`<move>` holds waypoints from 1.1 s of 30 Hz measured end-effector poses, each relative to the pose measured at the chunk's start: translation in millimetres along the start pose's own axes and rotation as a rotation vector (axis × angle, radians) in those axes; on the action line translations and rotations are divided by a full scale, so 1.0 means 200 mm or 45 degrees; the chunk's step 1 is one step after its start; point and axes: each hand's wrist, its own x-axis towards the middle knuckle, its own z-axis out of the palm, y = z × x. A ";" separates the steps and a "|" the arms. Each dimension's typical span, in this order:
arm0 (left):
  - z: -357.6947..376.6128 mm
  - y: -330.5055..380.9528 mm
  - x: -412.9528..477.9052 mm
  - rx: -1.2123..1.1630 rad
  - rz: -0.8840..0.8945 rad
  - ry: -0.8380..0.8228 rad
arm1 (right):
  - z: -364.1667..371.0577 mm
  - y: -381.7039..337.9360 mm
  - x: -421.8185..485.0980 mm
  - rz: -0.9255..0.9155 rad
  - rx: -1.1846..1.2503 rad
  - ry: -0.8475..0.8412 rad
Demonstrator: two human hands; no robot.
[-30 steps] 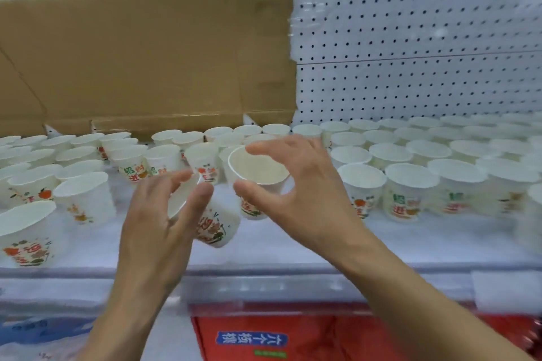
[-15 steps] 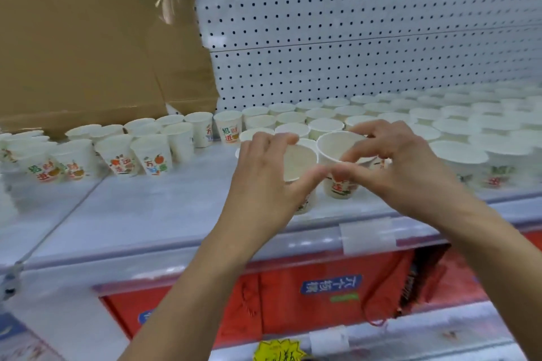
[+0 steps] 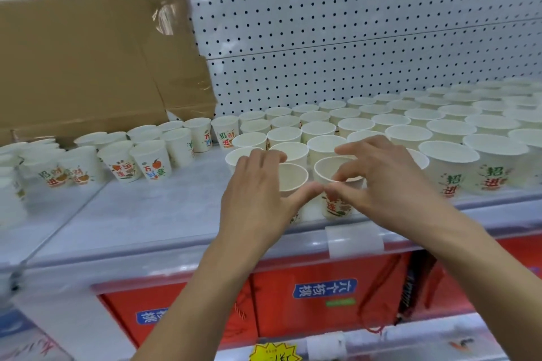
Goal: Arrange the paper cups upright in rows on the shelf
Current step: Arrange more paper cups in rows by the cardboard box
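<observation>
A: Surface, room?
B: Pale grey shop shelf (image 3: 164, 214), white perforated back panel (image 3: 352, 38), brown cardboard box (image 3: 88, 61) far left.
A: Cups?
B: White printed paper cups (image 3: 448, 129), upright, in rows on the right; loose cluster (image 3: 149, 161) on the left. The left hand (image 3: 258, 202) wraps the front cup (image 3: 290, 177). The right hand (image 3: 390, 184) pinches the neighbouring cup (image 3: 331, 168) by its rim. Both stand near the front edge.
A: Room?
B: Bare shelf left of the hands.

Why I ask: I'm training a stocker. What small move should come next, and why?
Probably release both: the left hand grips the left cup, the right hand the right cup, both upright, side by side on the shelf before the rows.
</observation>
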 end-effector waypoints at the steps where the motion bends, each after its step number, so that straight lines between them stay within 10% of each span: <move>1: -0.01 -0.01 -0.02 -0.010 0.014 0.035 | 0.00 0.00 0.00 -0.006 -0.012 0.006; 11: 0.02 -0.16 -0.13 -0.447 0.110 0.170 | 0.01 0.06 -0.05 -0.126 0.024 0.214; 33: 0.00 -0.08 -0.04 -0.171 0.306 0.108 | 0.03 0.09 -0.06 -0.128 -0.145 0.258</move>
